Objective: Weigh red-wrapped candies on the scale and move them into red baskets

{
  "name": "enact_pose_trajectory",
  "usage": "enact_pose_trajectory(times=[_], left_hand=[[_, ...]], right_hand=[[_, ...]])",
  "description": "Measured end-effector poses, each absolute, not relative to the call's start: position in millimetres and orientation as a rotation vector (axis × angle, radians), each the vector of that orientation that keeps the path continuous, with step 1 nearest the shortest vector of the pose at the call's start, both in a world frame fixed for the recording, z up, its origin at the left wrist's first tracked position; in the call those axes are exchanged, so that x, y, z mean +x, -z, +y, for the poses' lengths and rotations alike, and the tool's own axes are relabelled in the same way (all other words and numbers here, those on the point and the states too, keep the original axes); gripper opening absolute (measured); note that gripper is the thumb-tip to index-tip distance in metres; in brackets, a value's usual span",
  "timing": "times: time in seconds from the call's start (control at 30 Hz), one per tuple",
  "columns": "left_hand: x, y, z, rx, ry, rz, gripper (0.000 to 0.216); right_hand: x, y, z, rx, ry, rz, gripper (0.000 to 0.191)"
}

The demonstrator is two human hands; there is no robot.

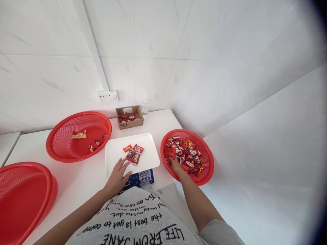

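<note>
Nearest, a grey shirt (127, 217) is being worn, and at the counter's front edge a blue keypad (144, 178) is being left uncovered, presumably so its keys can be reached. Toward the front left, a red basket (25, 199) is being partly cut off by the view.

The left hand (119, 175) is being held over the tray's front edge, fingers loosely spread and grasping nothing, perhaps to steady things; whether a packet is being touched cannot be told. Against the counter's right edge, a second basket (209, 170) is being used for a heap of small packets (190, 156), seemingly for easy reach. The right hand (175, 165) is being lowered into it; with the fingertips half hidden, a grip cannot be told.

On the white tray (150, 158), a few loose packets (135, 154) are being gathered at the middle, probably for clear viewing. Farther left, several packets (95, 144) are being held in a third basket (79, 158). At the back edge, more are being contained by a cardboard box (131, 125).

Crinkled, glossy wrappers, smooth rounded plastic, perforated mesh sides and stiff, square-cornered card are being shown.
</note>
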State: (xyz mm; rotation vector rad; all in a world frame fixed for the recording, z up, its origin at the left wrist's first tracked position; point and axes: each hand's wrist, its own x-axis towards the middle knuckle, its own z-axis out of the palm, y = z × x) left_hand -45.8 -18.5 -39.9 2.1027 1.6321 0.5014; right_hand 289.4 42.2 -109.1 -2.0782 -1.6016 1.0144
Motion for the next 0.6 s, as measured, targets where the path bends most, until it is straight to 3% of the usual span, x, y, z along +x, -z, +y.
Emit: enact_pose_trajectory(times=[0.27, 0.6], left_hand=[[-47, 41, -17, 2.12, -0.499, 1.632, 0.043], [-56, 40, -17, 2.121, -0.502, 1.661, 0.044]], right_hand=[[284, 115, 54, -2.29, -0.927, -1.7, 0.028], [310, 106, 50, -2.244, -0.841, -1.667, 0.029]])
